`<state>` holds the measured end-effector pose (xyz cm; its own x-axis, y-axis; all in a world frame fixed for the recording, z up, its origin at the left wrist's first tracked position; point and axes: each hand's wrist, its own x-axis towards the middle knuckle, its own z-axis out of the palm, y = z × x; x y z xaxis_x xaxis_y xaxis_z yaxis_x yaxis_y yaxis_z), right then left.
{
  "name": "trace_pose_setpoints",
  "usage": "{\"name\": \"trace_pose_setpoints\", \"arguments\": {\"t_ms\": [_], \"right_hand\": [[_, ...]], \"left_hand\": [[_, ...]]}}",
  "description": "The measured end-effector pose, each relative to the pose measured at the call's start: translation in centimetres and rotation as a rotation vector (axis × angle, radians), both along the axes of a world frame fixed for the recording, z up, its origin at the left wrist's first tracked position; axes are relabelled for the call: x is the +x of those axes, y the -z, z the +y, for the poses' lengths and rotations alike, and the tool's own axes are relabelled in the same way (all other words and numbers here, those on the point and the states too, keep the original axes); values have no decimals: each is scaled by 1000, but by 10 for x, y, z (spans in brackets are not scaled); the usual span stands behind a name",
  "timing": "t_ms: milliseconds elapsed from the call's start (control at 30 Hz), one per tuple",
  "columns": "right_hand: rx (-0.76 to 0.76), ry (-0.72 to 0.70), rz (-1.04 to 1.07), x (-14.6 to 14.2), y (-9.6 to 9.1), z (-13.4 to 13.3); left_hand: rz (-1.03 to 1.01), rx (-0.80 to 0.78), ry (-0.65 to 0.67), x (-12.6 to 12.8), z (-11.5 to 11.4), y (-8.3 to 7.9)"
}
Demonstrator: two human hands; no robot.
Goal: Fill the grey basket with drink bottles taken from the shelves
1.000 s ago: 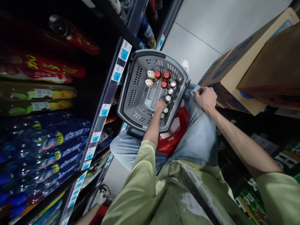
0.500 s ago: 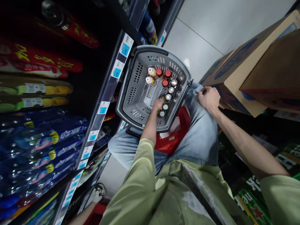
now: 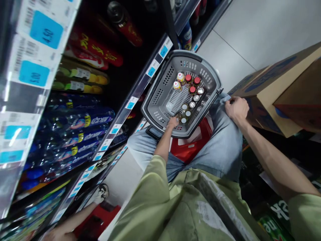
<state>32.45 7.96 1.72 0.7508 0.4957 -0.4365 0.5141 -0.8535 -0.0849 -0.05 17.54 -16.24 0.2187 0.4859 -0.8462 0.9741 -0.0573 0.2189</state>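
Note:
A grey shopping basket point(image 3: 160, 90) with slotted walls stands tilted between my knees. Along its right side several small bottles are grouped: white-and-yellow bottles point(image 3: 177, 85), red-capped bottles point(image 3: 192, 89), silver-topped ones point(image 3: 196, 98) and pale-capped ones point(image 3: 188, 113). My left hand point(image 3: 172, 122) reaches into the near end of the basket, its fingers closed around a small pale-capped bottle point(image 3: 177, 119) beside the others. My right hand point(image 3: 238, 107) rests closed on my right knee, near the basket's rim; a dark spot shows at its fingers, too small to identify.
On the left, shelves hold blue bottles point(image 3: 92, 122) and red cans point(image 3: 100, 50) behind price tags point(image 3: 130, 102). Cardboard boxes point(image 3: 265, 110) are stacked at the right. A red stool point(image 3: 193, 145) is between my legs. Another person's arm point(image 3: 77, 217) shows at lower left.
My left hand has shifted toward the basket's near left corner, leaving a pale-capped bottle standing among the others. The view has swung left; my right hand stays on the knee.

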Motion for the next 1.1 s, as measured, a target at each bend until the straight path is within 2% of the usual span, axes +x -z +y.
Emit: {"name": "trace_pose_setpoints", "arguments": {"t_ms": [133, 300, 433, 533, 667, 1100], "right_hand": [[-22, -6, -31, -4, -2, 1], [13, -13, -5, -8, -3, -3], [26, -21, 19, -10, -3, -10], [51, -21, 14, -12, -3, -15], [95, -6, 23, -14, -2, -21], [85, 17, 119, -12, 4, -20]], "left_hand": [[87, 5, 57, 8, -18, -17], [69, 107, 91, -4, -40, -51], [-22, 211, 157, -20, -74, -78], [-99, 274, 192, -25, -100, -90], [-163, 340, 189, -26, -118, -93], [-142, 390, 149, -25, -122, -91]]}}
